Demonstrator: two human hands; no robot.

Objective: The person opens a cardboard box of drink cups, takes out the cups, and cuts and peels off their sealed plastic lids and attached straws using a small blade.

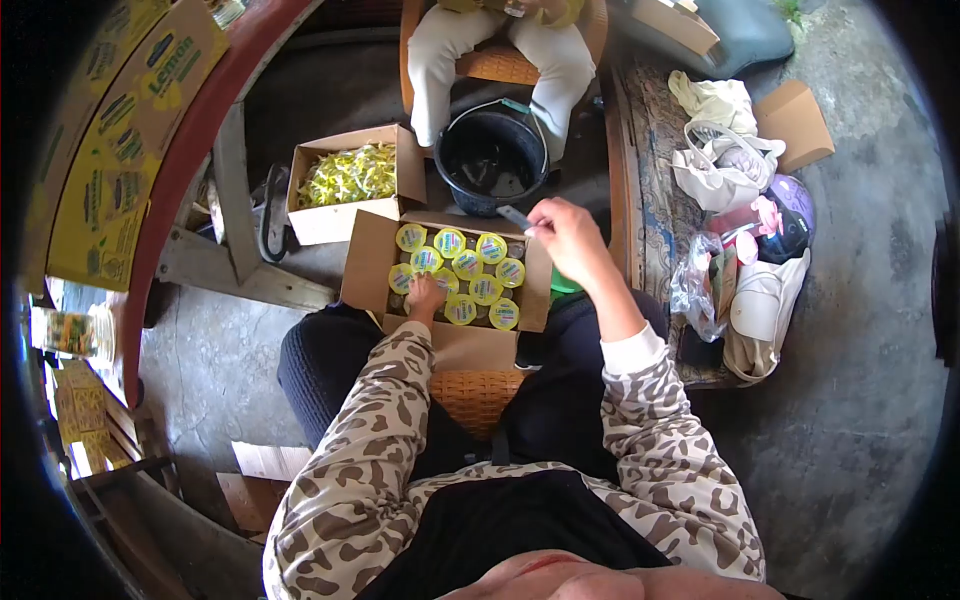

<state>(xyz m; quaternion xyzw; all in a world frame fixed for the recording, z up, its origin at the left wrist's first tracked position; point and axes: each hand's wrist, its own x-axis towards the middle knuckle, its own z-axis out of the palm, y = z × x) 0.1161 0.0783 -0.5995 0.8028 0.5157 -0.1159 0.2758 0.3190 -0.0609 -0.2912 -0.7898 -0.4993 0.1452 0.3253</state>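
An open cardboard box (367, 262) stands between my knees, holding several sealed cups with yellow-green lemon lids (467, 264). My left hand (426, 296) reaches into its left side, fingers curled down onto one of these cups (446, 281), with the fingertips partly hidden. Above the box's right rear corner, my right hand (568, 238) is closed around a small flat grey-white tool (514, 217), which looks like a cutter knife. The tool points left and is apart from the cups.
Behind the cups' box is a black bucket (491, 160); left of it, a carton (345, 224) holds yellow strips. Another person (497, 45) sits opposite. Bags and a cap (758, 312) lie on the right bench. Lemon cartons (130, 140) line the left table. Concrete floor (830, 400) surrounds me.
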